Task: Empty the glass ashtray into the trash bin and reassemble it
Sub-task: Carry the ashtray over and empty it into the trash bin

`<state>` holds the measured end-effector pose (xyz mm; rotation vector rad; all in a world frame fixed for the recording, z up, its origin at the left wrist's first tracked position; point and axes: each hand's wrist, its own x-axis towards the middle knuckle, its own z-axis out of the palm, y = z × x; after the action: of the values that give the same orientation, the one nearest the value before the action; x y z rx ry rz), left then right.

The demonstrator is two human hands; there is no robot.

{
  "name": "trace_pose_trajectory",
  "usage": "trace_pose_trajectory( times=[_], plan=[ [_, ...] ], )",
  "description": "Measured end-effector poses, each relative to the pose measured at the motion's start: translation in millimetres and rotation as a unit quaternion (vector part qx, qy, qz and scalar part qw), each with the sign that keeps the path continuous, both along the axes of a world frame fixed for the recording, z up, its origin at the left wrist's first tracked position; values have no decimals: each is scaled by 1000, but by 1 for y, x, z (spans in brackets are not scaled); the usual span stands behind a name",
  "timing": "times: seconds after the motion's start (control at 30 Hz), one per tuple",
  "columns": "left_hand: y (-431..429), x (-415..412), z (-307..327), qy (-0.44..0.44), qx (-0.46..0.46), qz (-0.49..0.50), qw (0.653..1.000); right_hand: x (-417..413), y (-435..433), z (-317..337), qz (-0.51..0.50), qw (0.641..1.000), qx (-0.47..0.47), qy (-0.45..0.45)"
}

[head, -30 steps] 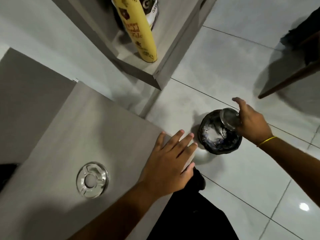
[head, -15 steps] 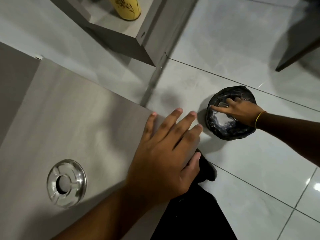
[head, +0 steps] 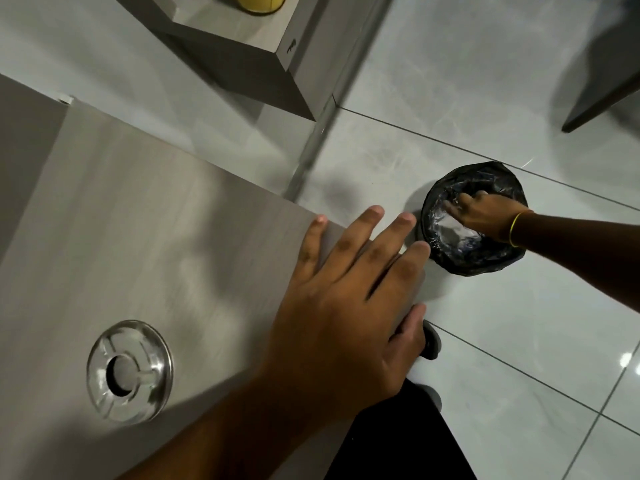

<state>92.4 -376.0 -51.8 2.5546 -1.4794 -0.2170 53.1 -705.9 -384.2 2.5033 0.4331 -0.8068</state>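
Grey wood-grain laminate fills the left of the view, where a person's left hand (head: 349, 299) lies with its fingers spread and flat over the corner of the counter (head: 145, 237), gripping nothing. Near the counter's front edge, well apart from that hand, sits a round glass ashtray top (head: 129, 372), a clear ring with a hole at its centre and moulded notches around the rim. To the right and below, on the pale tiled floor (head: 450, 109), stands a small round trash bin (head: 474, 218) lined with a black plastic bag. The person's right hand (head: 485, 213), a thin yellow band (head: 515, 228) on its wrist, reaches down into the mouth of the bin, fingers curled downward; whether they are closed on the ashtray's lower bowl cannot be told, since motion blur and the glossy liner hide what lies beneath the palm. A pale glint shows inside the bin just below the hand. At the top of the view a lower shelf (head: 242, 32) carries the base of a yellow container (head: 259, 2), cut off by the edge. A dark furniture leg (head: 599, 102) slants in at the upper right, and dark clothing (head: 398, 441) shows at the bottom between counter and floor.
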Motion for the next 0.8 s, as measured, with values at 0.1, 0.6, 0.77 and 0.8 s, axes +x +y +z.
trace_pose_trajectory(
  times=[0.1,0.6,0.77,0.8],
  plan=[
    [1,0,0,1,-3,0,1000,4,5,0,0,999,40,7],
    [2,-3,-2,5,8,-1,1000,13,14,-2,-153,988,35,-8],
    [0,2,-1,30,43,-10,999,7,3,43,-484,854,175,-80],
    [2,3,8,35,45,-7,998,5,-1,63,-546,809,198,-90]
  ],
)
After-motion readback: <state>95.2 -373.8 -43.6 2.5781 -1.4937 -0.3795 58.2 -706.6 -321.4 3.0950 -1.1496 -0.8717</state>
